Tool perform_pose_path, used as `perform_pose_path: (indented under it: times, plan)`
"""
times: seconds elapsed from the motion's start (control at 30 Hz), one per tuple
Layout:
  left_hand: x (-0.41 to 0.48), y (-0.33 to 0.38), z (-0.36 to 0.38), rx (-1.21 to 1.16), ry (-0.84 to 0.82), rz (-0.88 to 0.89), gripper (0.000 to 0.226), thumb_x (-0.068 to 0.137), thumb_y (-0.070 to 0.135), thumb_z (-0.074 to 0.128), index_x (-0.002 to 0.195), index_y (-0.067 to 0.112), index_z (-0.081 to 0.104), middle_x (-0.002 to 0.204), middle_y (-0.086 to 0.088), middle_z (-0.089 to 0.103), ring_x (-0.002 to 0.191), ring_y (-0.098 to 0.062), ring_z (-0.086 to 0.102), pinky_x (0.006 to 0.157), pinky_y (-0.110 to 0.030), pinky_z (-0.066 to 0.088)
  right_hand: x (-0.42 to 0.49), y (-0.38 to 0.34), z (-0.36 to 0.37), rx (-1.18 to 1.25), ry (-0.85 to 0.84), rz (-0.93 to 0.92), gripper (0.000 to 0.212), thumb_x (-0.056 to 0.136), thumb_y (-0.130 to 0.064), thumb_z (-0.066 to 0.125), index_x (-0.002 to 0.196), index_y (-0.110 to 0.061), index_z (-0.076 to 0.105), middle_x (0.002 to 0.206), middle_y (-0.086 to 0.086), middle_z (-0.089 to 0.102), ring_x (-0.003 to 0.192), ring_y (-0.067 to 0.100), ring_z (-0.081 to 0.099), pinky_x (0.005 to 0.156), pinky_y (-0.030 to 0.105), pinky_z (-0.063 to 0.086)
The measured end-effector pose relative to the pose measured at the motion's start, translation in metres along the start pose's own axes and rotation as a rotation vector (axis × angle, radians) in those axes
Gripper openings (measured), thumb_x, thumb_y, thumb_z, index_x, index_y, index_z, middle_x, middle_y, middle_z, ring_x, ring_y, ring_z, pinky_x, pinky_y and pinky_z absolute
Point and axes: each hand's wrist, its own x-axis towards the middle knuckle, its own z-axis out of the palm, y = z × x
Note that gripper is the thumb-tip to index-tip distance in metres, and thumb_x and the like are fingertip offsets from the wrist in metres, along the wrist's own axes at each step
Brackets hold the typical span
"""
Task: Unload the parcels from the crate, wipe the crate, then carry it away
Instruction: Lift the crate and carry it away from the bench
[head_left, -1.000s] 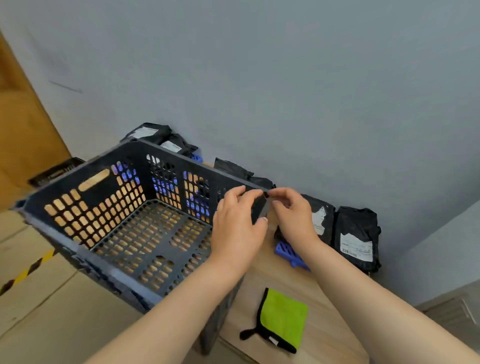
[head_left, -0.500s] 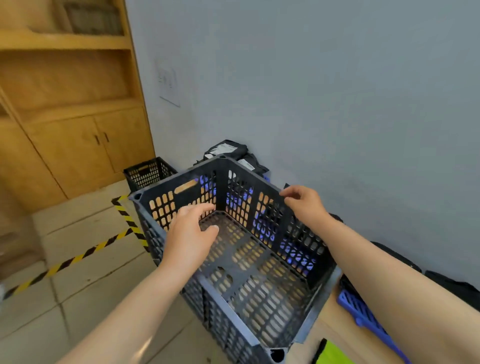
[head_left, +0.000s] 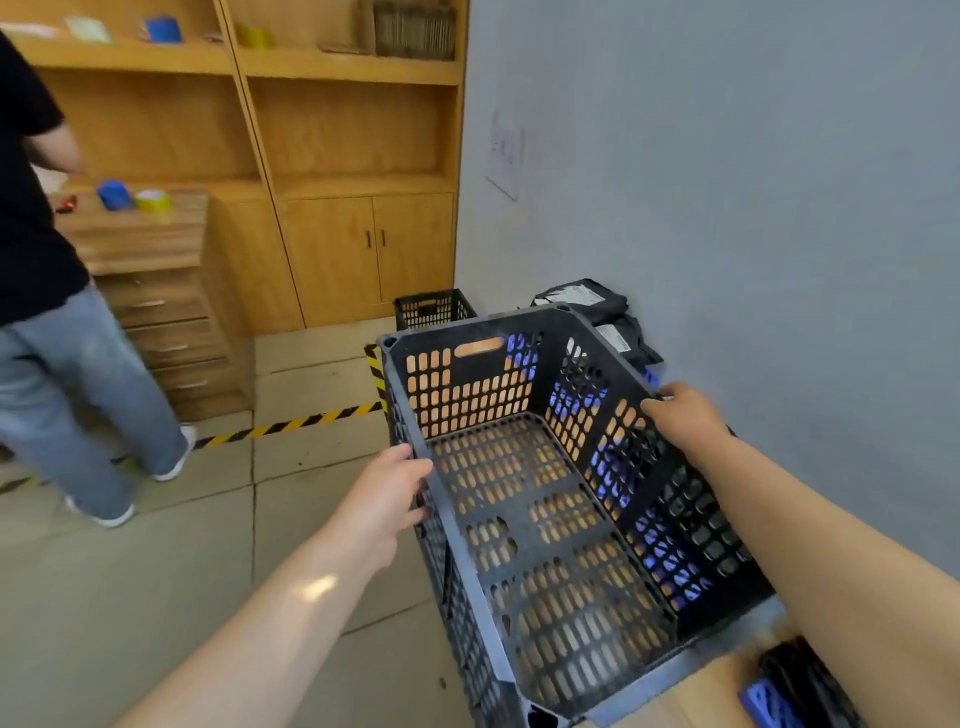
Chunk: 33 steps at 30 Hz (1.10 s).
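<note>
Head view: dark grey perforated plastic crate (head_left: 475, 326) held between both hands, near end over the left edge of the wooden table (head_left: 701, 696), the rest out above the tiled floor. Left hand (head_left: 384, 499) grips the left rim, fingers curled round it. Right hand (head_left: 680, 415) grips the right rim. Black label-marked parcels (head_left: 587, 301) lie against the wall beyond the crate. Second person (head_left: 52, 338) stands far left.

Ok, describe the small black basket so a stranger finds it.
Find the wooden cupboard with two doors beside the grey wall. At its foot, beyond the big crate, the small basket stands on the floor. Unlike the crate, it is finer-meshed and nobody holds it.
</note>
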Motion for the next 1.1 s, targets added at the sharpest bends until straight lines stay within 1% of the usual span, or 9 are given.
perform_pose_path:
  times: [0.1,0.2,0.37,0.47,0.6,0.7,0.77,0.93,1.1]
  plan:
    - [-0.007,0.002,0.0,-0.172,-0.012,-0.055,0.038,0.096,0.014,0.049,0.133,0.009,0.045,0.126,-0.01,0.055,0.112,-0.022,0.052,0.071,-0.034,0.049,0.006,0.001,0.003,0.085,0.053,0.0,0.028,0.093,-0.024,0.05,0.102,0.001,0.06,0.098,0.024,0.062,0.088,0.036,0.057,0.082,0.043,0.047]
    - [-0.007,0.008,-0.003,-0.256,-0.002,-0.084,0.039,0.097,0.024,0.047,0.132,0.008,0.044,0.127,-0.014,0.054,0.112,-0.027,0.051,0.09,-0.047,0.046,0.007,0.0,0.005,0.177,0.055,0.01,0.03,0.094,-0.023,0.046,0.068,-0.009,0.045,0.069,0.015,0.046,0.073,0.029,0.046,0.066,0.036,0.034]
    - [-0.008,0.013,-0.01,-0.274,0.08,-0.084,0.045,0.097,0.036,0.045,0.134,0.01,0.043,0.113,-0.011,0.054,0.104,-0.025,0.05,0.089,-0.046,0.04,0.015,-0.016,-0.004,0.406,-0.021,0.157,0.025,0.097,-0.026,0.045,0.087,-0.005,0.052,0.085,0.017,0.048,0.067,0.028,0.047,0.057,0.03,0.029]
    - [-0.002,0.016,-0.027,-0.295,0.127,-0.061,0.045,0.097,0.036,0.043,0.134,0.01,0.044,0.111,-0.01,0.055,0.104,-0.024,0.049,0.086,-0.044,0.038,0.019,-0.028,0.003,0.452,-0.115,0.229,0.037,0.099,-0.036,0.041,0.072,-0.011,0.045,0.058,0.007,0.04,0.048,0.019,0.031,0.045,0.028,0.024]
    - [0.017,0.024,-0.054,-0.293,0.187,-0.066,0.044,0.098,0.032,0.043,0.136,0.01,0.043,0.122,-0.012,0.056,0.107,-0.025,0.051,0.094,-0.045,0.039,0.011,-0.046,0.014,0.486,-0.239,0.265,0.055,0.102,-0.042,0.028,0.069,-0.004,0.05,0.029,0.002,0.043,0.02,0.013,0.037,0.026,0.01,0.023]
    - [0.034,0.033,-0.082,-0.302,0.217,-0.054,0.042,0.098,0.029,0.045,0.134,0.009,0.046,0.127,-0.014,0.054,0.116,-0.029,0.051,0.097,-0.046,0.039,0.011,-0.069,0.029,0.498,-0.307,0.293,0.058,0.1,-0.049,0.028,0.082,-0.003,0.058,0.057,0.012,0.061,0.045,0.021,0.055,0.042,0.024,0.04]
    - [0.047,0.041,-0.103,-0.271,0.204,-0.054,0.045,0.098,0.033,0.044,0.135,0.009,0.045,0.129,-0.014,0.052,0.119,-0.03,0.048,0.101,-0.046,0.036,0.012,-0.089,0.042,0.487,-0.339,0.291,0.058,0.101,-0.048,0.027,0.082,-0.004,0.058,0.072,0.014,0.06,0.06,0.024,0.054,0.053,0.031,0.04]
    - [0.083,0.071,-0.163,-0.268,0.191,-0.043,0.044,0.099,0.032,0.041,0.134,0.006,0.044,0.126,-0.011,0.052,0.109,-0.025,0.047,0.091,-0.04,0.034,0.016,-0.157,0.08,0.469,-0.396,0.285,0.06,0.099,-0.052,0.026,0.101,-0.002,0.06,0.08,0.014,0.062,0.066,0.025,0.056,0.057,0.031,0.043]
    - [0.128,0.109,-0.225,-0.239,0.187,-0.037,0.047,0.099,0.031,0.041,0.138,0.004,0.04,0.136,-0.013,0.048,0.126,-0.028,0.043,0.105,-0.043,0.03,0.028,-0.229,0.121,0.507,-0.361,0.282,0.056,0.099,-0.052,0.029,0.098,-0.004,0.057,0.067,0.01,0.057,0.056,0.022,0.051,0.052,0.029,0.039]
